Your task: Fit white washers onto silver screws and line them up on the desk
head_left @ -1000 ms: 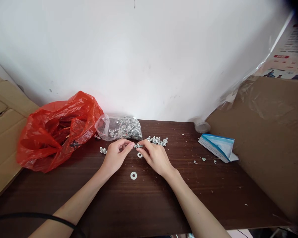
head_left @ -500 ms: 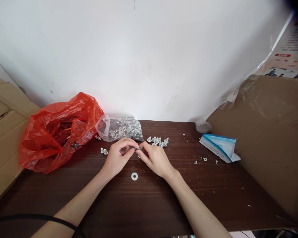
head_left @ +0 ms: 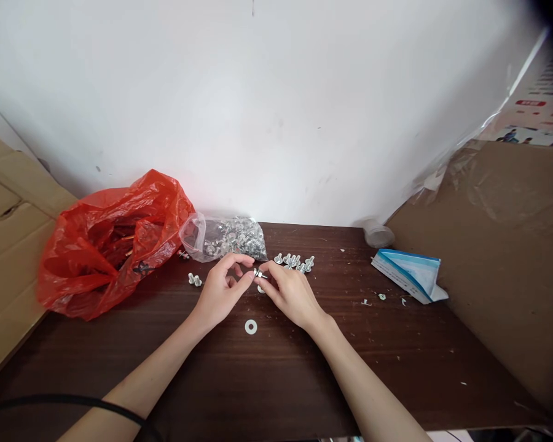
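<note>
A small metal bolt (head_left: 260, 274) is between my two hands, above the table. My right hand (head_left: 292, 296) pinches it between thumb and fingers, its shank pointing right. On the other side, the thumb and curled index finger of my left hand (head_left: 222, 287) close around the bolt's left end; the exact contact is partly hidden. Below the hands a flat white washer (head_left: 246, 327) lies on the table, and a second washer (head_left: 260, 290) shows partly beside my right fingers. Several bolts (head_left: 295, 261) stand grouped behind my right hand. Two more bolts (head_left: 194, 280) stand left of my left hand.
Against the wall lies a clear bag (head_left: 237, 238) of metal hardware, beside a red plastic bag (head_left: 87, 245). On the right are a blue-white packet (head_left: 410, 273), a round clear container (head_left: 378, 234) and cardboard (head_left: 502, 245). A black cable (head_left: 69, 400) crosses my left forearm.
The bolt shows more clearly between my fingertips now, and my left index finger has lifted slightly away from my thumb. The whole view has shifted a little.
</note>
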Tool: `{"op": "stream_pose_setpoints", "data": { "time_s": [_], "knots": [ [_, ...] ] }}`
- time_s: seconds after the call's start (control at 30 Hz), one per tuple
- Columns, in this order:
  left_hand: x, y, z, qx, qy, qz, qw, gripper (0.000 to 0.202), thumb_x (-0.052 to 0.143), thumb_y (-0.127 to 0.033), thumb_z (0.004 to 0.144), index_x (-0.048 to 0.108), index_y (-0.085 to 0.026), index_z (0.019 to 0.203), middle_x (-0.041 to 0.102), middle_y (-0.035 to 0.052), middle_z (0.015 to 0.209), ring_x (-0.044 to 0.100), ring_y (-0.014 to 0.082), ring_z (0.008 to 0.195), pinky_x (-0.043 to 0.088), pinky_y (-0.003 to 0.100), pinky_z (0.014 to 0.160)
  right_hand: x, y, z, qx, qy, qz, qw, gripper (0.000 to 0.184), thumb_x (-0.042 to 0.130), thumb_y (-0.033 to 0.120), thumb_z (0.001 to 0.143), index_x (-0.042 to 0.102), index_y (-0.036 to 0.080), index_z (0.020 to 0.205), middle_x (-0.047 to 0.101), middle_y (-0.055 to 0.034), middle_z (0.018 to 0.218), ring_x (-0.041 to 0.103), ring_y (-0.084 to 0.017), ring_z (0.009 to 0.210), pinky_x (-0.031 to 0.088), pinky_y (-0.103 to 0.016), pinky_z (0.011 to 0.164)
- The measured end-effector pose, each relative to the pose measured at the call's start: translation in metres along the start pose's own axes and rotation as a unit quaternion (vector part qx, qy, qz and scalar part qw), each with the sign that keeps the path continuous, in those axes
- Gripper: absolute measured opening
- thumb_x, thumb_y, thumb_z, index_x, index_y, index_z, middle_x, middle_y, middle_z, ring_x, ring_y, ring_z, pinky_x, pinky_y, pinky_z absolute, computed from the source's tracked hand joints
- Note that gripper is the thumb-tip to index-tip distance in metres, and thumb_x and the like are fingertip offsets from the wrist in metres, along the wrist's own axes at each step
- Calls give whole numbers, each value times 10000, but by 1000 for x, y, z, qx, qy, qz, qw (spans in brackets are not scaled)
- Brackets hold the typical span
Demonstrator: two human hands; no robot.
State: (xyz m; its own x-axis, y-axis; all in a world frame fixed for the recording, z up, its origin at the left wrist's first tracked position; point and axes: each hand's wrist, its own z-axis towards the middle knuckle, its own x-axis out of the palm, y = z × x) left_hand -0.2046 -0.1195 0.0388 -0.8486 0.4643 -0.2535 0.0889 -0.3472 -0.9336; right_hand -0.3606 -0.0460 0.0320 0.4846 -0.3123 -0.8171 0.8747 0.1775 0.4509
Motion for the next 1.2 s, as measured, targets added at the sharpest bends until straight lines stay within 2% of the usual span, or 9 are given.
{"op": "stream_pose_setpoints", "data": {
  "time_s": [0.13,0.23,0.33,0.47,0.53,0.77,0.9,1.03,1.2],
  "knots": [
    [1,-1,0,-1,28,18,999,159,587,-301,810,635,-166,879,585,33,835,529,133,748,458,225,636,0,1,0,-7,11,7,1000,283,394,427,958,563,203,995,663,-32,841,587,-140,644,361,-231,608],
    [1,-1,0,11,14,-7,1000,159,596,-246,783,584,-171,923,579,36,912,530,125,764,452,218,634,0,2,0,-8,20,15,1000,270,398,411,959,565,204,1002,666,-31,873,592,-139,663,368,-232,614],
    [2,3,0,-21,-11,-4,1000,235,619,-289,780,541,-171,967,591,38,915,544,132,781,450,230,652,-1,2,0,-2,16,19,1000,251,411,395,956,560,203,1020,669,-30,861,596,-141,662,373,-233,613],
    [1,8,2,-66,34,9,997,250,577,-385,825,599,-145,889,630,48,831,575,160,785,449,273,708,-1,2,1,1,2,10,1000,251,434,396,947,565,198,1027,672,-35,867,602,-143,673,380,-236,619],
    [0,8,2,-64,51,3,997,253,579,-385,824,620,-141,876,641,49,830,578,163,780,444,274,709,-1,1,1,-1,-6,10,1000,245,446,394,943,572,197,1016,671,-32,860,602,-141,676,380,-233,617],
    [-1,5,2,-33,51,-14,998,192,609,-290,794,629,-151,925,611,26,821,533,124,714,431,235,645,1,-1,0,2,-31,24,999,187,533,357,901,586,200,988,643,1,767,575,-115,631,367,-212,584],
    [0,6,3,-20,55,-37,998,153,614,-237,776,631,-146,898,617,40,881,555,132,772,465,242,690,1,-1,0,-1,-32,26,999,178,540,352,897,588,207,988,641,4,768,572,-113,630,366,-209,582],
    [0,4,2,-35,50,-71,996,216,638,-268,768,617,-134,936,627,59,928,583,148,833,498,258,734,0,0,1,-2,-39,31,999,166,543,328,894,597,197,982,651,-6,782,578,-114,630,372,-212,584],
    [2,6,2,-39,58,-62,996,273,661,-252,738,626,-136,983,639,64,948,597,155,837,515,267,739,1,-1,0,-7,-36,35,999,130,559,265,876,603,195,977,659,-8,810,588,-113,650,386,-215,597]
  ]
}}
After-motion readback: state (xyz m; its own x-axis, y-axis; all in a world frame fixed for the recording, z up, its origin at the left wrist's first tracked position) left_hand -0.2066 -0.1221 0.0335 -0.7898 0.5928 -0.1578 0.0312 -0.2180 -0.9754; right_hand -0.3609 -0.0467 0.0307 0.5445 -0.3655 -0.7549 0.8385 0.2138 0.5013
